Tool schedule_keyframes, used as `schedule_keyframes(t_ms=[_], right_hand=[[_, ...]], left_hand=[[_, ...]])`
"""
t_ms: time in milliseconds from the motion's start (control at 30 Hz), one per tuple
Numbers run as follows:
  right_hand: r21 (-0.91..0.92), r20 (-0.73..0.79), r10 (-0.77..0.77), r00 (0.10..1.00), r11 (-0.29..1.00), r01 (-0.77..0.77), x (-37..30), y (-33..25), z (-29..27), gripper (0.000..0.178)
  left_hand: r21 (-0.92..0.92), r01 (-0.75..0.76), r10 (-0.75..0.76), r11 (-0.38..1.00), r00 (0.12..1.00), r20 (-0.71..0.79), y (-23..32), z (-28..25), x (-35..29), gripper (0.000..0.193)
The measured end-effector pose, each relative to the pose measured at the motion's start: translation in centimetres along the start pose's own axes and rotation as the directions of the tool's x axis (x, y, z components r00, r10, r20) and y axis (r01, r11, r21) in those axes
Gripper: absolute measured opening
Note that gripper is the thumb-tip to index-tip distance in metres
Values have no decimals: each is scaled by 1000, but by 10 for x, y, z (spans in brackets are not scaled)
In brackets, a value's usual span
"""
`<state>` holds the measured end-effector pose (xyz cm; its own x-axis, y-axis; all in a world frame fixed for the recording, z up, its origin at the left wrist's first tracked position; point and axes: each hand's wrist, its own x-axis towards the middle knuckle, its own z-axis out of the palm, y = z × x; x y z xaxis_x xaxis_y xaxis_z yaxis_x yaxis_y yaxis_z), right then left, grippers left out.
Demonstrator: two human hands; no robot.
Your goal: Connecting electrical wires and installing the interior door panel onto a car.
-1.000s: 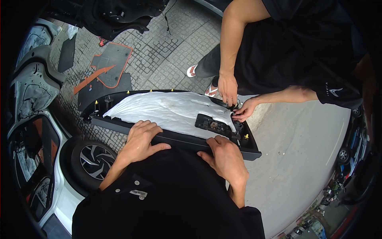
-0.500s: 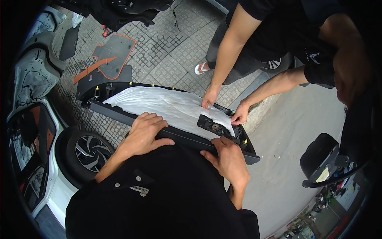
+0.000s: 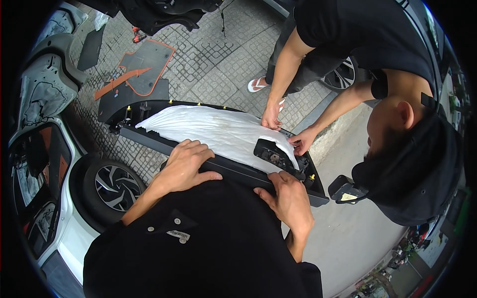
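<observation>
Leftward stands a spoked car wheel [image 3: 118, 187]. Next, the left hand [image 3: 186, 166] keeps its grip clasped over the near edge of a black panel [image 3: 149, 141], which spans the space before the torso. White padding [image 3: 208, 128] covers its middle. Rightward, the right hand [image 3: 292, 206] clasps the same edge; a co-worker's hand [image 3: 304, 140] touches the padding's right end.

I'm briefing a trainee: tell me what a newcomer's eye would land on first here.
First, the bright white padding sheet, spread mid-picture over the black car door panel, with the person's left hand and right hand on the panel's near edge. Then the co-worker at the right in a black cap, bent toward the panel. Last, the orange-edged grey mat on the paving, upper left.
</observation>
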<state>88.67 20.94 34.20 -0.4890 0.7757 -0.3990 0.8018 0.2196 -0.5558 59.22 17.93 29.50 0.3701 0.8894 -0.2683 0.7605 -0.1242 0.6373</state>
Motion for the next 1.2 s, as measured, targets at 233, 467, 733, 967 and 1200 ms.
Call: schedule_keyframes(t_ms=[233,467,733,967,1200], right_hand=[[9,-20,3,1000,1000,-3,-1,1,3,36],[15,-24,12,1000,1000,-11,-3,2,7,38],[-12,-16,-43,999,999,43,1,2,7,36],[-56,-40,10,999,998,-13,1,-1,7,44],[-63,2,5,1000,998,-5,9,10,2,44]], left_hand=[[20,-6,6,1000,1000,-5,0,2,0,55],[42,-2,3,999,1000,-17,-1,7,-2,55],[15,3,-3,1000,1000,-16,-4,6,-4,57],[5,-18,18,1000,998,-55,-5,14,-3,57],[3,-19,20,1000,995,-97,-1,21,1,57]])
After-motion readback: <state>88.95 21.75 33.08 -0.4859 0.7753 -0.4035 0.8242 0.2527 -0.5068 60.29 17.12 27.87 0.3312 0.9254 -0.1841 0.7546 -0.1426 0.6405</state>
